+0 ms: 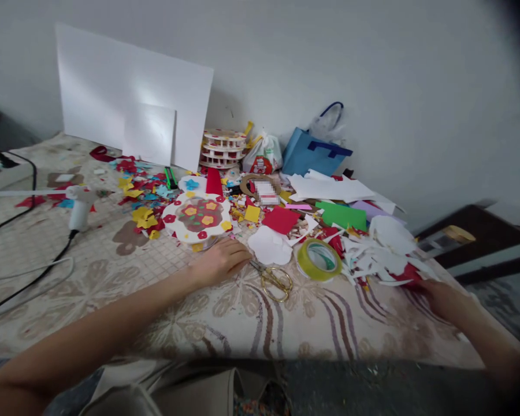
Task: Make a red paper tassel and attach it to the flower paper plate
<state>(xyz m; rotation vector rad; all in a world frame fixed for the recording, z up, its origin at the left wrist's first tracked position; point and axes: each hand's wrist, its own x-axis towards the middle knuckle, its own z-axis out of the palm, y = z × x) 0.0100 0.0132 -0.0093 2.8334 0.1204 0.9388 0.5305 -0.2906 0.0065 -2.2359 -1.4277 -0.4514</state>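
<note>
My left hand (225, 261) rests on the table beside gold-handled scissors (277, 283), its fingers together over the blade end; whether it grips them is unclear. Just right of it lies a white scalloped paper shape (270, 245). A white scalloped piece with red and yellow flowers (199, 218) stands behind the hand. At the right, my right hand (437, 294) reaches to a red piece (409, 276) at the edge of the white paper scraps (372, 254); its fingertips are hard to make out. A roll of yellow-green tape (319, 259) sits between the hands.
A white glue gun (80, 208) with a black cord stands at the left. White boards (134, 86) lean on the wall. Behind are a tiered craft piece (223, 149), a plastic bag (264, 153) and a blue bag (314, 153). Colored scraps (145, 216) and a green sheet (342, 215) cover the middle.
</note>
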